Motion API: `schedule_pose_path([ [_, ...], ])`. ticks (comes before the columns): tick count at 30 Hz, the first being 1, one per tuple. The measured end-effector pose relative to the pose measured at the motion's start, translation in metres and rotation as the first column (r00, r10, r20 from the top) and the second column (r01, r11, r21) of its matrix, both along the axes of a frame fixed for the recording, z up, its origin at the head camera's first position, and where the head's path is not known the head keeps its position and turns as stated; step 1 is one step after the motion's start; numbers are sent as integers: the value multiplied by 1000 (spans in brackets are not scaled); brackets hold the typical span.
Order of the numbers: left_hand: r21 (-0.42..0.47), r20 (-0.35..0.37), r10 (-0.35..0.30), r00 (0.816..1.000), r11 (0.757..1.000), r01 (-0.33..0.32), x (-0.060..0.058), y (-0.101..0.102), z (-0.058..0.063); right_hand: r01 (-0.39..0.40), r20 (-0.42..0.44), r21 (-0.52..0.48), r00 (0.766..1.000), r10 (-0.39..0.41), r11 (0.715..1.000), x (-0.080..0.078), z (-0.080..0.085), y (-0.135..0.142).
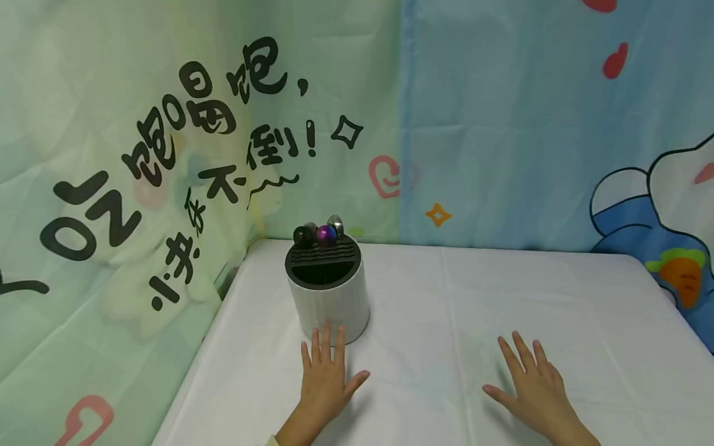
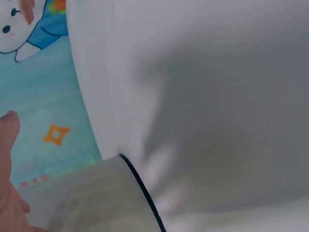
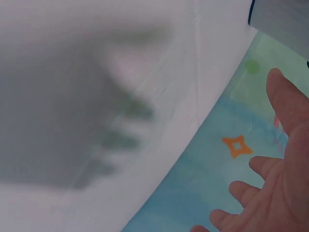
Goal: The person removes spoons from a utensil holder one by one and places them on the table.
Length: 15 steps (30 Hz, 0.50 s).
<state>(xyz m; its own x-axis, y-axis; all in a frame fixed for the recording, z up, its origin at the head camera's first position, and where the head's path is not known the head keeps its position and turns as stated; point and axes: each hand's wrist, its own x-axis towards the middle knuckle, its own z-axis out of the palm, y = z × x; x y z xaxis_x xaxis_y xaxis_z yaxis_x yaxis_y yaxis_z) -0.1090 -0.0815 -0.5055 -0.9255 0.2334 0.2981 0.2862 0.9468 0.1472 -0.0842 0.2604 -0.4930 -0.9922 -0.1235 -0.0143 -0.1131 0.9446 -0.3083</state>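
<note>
While the left hand [image 1: 325, 383] spreads empty fingers near a white cylindrical holder [image 1: 331, 306], I see the right hand [image 1: 538, 393], splayed and empty, above the table [image 1: 418, 322].

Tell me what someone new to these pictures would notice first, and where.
Probably the big black lettering slanting across the pale green cloth, left in the head view. Next, the white container with a black top, standing on the left part of the white table, shiny rounded knobs at its far side. Then the spread left hand near the container and the spread right hand farther right.
</note>
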Motion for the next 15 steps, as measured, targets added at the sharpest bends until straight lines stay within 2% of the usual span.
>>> schedule_pose_path([
  [9, -20, -14, 37, 999, 999, -37, 0, -12, 3, -26, -23, 9, 999, 26, 1000, 0, 1, -5],
  [15, 61, 28, 72, 997, 995, -73, -1, -26, 7, -28, -14, 5, 1000, 28, 1000, 0, 1, -8],
])
